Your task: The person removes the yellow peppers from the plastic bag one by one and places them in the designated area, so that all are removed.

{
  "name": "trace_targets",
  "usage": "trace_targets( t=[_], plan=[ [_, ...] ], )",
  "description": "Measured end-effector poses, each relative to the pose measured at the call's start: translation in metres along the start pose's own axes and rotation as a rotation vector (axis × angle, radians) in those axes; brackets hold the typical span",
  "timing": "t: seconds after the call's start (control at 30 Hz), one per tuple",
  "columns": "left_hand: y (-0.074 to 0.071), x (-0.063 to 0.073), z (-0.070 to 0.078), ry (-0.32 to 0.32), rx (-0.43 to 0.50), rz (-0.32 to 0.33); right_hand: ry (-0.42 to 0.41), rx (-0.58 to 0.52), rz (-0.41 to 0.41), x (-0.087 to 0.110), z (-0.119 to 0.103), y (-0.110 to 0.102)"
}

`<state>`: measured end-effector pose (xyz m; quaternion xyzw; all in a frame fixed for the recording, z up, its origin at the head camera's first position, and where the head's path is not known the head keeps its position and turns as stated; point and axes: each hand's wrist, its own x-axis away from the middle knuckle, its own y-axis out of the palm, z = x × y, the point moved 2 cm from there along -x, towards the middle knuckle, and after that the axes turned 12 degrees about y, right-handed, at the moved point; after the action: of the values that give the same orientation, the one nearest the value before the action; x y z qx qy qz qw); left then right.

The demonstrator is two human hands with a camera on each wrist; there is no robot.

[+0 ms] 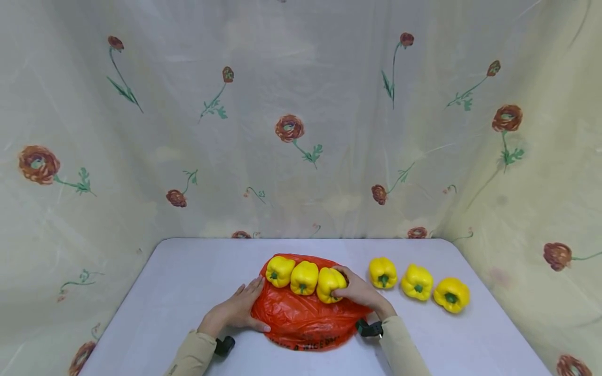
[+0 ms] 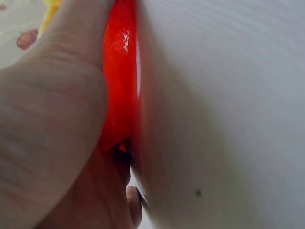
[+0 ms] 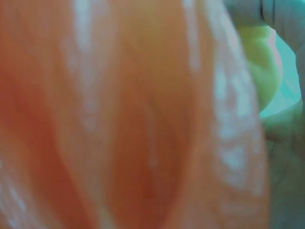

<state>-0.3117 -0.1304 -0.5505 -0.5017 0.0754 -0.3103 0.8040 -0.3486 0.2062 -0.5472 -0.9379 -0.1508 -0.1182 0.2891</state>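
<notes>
Gripping the rightmost pepper [image 1: 327, 283] of a row of three, the right hand [image 1: 361, 290] has its thumb on the near side and its fingers on the far side. That row lies across the far part of a red plastic bag [image 1: 301, 318], with the middle pepper [image 1: 304, 277] between the other two and the leftmost pepper [image 1: 280, 270] near the bag's left edge. Dark lettering, partly lost in wrinkles, runs along the bag's near edge. Resting against the bag's left side, the left hand [image 1: 241, 308] has its fingers extended and its thumb at the lower edge. Three more peppers sit on the white desk [image 1: 188, 277] to the right of the bag: a near-left one [image 1: 382, 272], a central one [image 1: 416, 282] and an outermost one [image 1: 451, 294]. Behind hangs a flowered curtain [image 1: 338, 78]. Blurred red plastic fills most of the right wrist view.
</notes>
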Motion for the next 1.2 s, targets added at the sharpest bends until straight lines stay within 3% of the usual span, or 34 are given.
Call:
trace_targets(
  t=[0.77, 1.2],
  plan=[
    [-0.002, 0.002, 0.001, 0.016, 0.006, -0.001, -0.022, -0.028, 0.026, 0.012, -0.016, -0.008],
    [-0.001, 0.001, 0.000, 0.023, 0.004, 0.005, -0.075, -0.014, 0.042, 0.021, -0.026, -0.014]
  ],
)
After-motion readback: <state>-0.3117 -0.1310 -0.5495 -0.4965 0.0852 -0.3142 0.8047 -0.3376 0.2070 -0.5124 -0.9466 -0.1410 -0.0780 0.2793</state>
